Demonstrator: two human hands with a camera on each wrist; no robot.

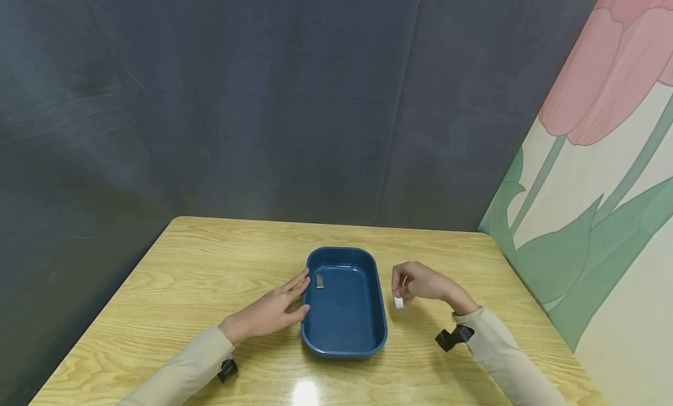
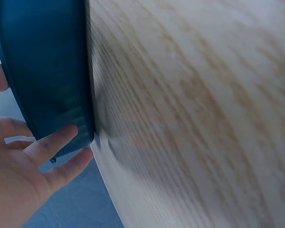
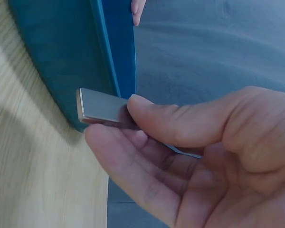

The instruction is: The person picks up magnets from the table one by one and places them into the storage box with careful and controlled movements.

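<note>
A deep blue plastic tray (image 1: 344, 312) stands on the wooden table. Inside, against its left side, lies a small silver rectangular block (image 1: 319, 281). My left hand (image 1: 276, 309) touches the tray's left side, its fingers spread and nearly straight; the left wrist view shows the fingertips (image 2: 69, 133) against the outer wall. To the right of the tray, my right hand (image 1: 420, 281) pinches a similar flat silver block (image 3: 104, 105) between thumb and fingers. One end of this block sticks out past the fingertips, just outside the tray's right wall.
The wooden table (image 1: 221, 260) extends on both sides of the tray. Behind it hangs a dark blue-grey curtain (image 1: 273, 114). A wall with painted tulips (image 1: 594, 160) borders the table's right edge. Each wrist carries a small black camera.
</note>
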